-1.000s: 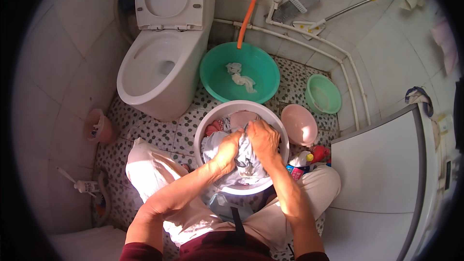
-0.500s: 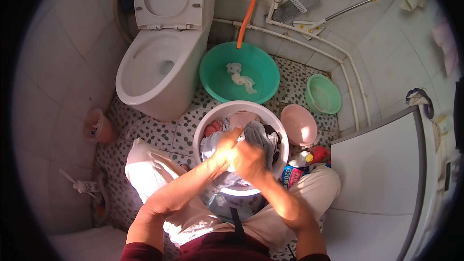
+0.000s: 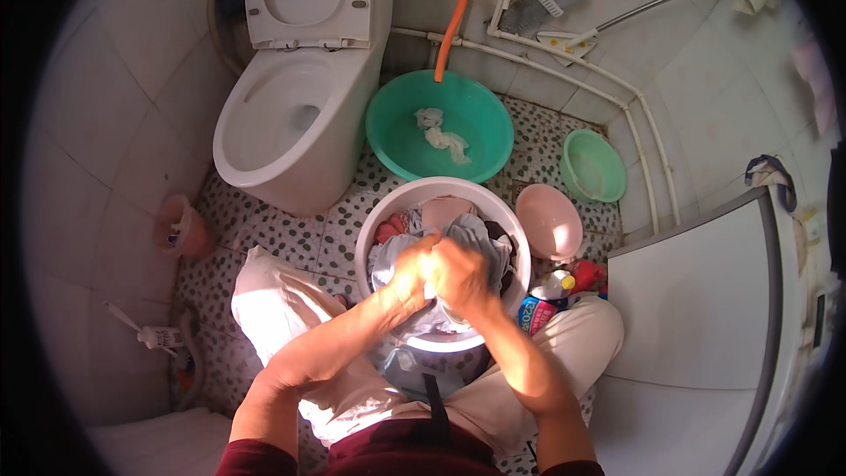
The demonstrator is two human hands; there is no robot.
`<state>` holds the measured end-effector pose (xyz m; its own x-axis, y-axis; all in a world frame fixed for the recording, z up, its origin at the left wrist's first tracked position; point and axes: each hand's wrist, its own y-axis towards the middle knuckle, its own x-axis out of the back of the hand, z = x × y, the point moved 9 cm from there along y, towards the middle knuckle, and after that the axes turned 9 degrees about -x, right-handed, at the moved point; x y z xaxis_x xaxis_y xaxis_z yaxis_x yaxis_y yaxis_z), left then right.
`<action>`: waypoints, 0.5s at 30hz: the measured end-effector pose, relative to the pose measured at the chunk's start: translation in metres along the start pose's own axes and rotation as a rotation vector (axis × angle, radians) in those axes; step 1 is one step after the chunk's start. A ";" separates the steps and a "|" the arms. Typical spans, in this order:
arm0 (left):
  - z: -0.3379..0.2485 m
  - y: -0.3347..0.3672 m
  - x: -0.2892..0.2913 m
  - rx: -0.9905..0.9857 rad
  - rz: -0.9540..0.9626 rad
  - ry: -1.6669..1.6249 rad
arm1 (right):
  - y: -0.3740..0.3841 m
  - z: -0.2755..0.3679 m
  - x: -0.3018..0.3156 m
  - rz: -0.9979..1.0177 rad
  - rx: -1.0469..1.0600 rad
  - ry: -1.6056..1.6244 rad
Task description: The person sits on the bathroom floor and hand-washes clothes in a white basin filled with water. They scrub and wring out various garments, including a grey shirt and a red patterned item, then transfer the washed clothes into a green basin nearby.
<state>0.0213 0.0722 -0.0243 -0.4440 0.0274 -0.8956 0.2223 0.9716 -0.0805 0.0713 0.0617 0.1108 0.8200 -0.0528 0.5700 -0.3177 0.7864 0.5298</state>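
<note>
Between my knees stands a white basin (image 3: 443,345) full of wet-looking laundry. My left hand (image 3: 409,271) and my right hand (image 3: 460,277) meet over its middle, both closed on a grey garment (image 3: 477,234) and pressed together. The right hand is slightly smeared by motion, and the bunched part of the cloth is mostly hidden under the fingers. Around the garment, inside the basin, lie a red cloth (image 3: 390,227), a pink cloth (image 3: 448,210) and some dark fabric near the right wall.
Beyond is a green basin (image 3: 381,143) holding water and a white cloth (image 3: 449,143), under an orange hose (image 3: 452,35). A pink basin (image 3: 549,222), a small green basin (image 3: 592,167) and a blue-and-pink package (image 3: 538,314) stand right. A toilet (image 3: 291,167) is far left; a white panel (image 3: 687,317) right.
Both hands stay together on the grey garment, with the right hand shifted slightly up against the left. The whole view has moved a little; the basins stay in place.
</note>
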 end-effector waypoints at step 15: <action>-0.014 -0.013 -0.037 0.051 -0.379 0.209 | 0.012 -0.040 0.021 -0.080 -0.221 -0.172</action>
<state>0.0222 0.0617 0.0161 -0.6672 -0.2773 -0.6913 0.0502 0.9092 -0.4133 0.1040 0.0953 0.1041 0.7396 -0.2083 0.6400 -0.1287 0.8896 0.4383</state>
